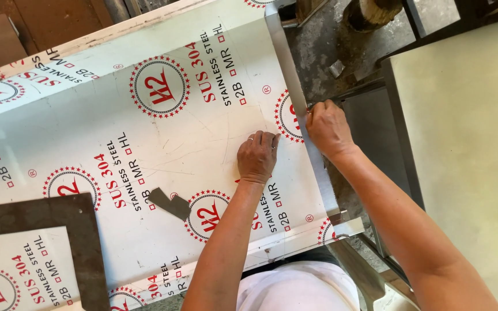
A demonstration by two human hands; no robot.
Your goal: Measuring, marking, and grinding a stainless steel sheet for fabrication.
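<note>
1. In the head view, we saw a large steel sheet (162,138) covered in white protective film with red and black printed emblems, lying across the work area with its edges folded up like a shallow tray.
2. Our left hand (257,156) rested palm down on the film near the sheet's right side. Its fingers (259,140) were curled loosely under and pressed against the surface, grasping nothing; a ring showed on one finger.
3. Our right hand (328,128) sat at the sheet's upturned right edge (295,86), where a bare metal strip showed. Its fingers were drawn closed at that edge, the tips pinched together on the metal lip or the film there; we could not tell which, as the tips were hidden behind the knuckles.
4. The two hands lay near each other, the left on the flat face, the right at the fold just beside it.
5. A small dark grey offcut (169,203) lay on the film, apart from the left forearm.
6. A dark flat plate (85,242) overlapped the sheet at lower left, with another filmed piece (15,270) on it.
7. A pale tabletop (468,126) with a dark metal frame stood to the right, over a rough concrete floor (324,52).
</note>
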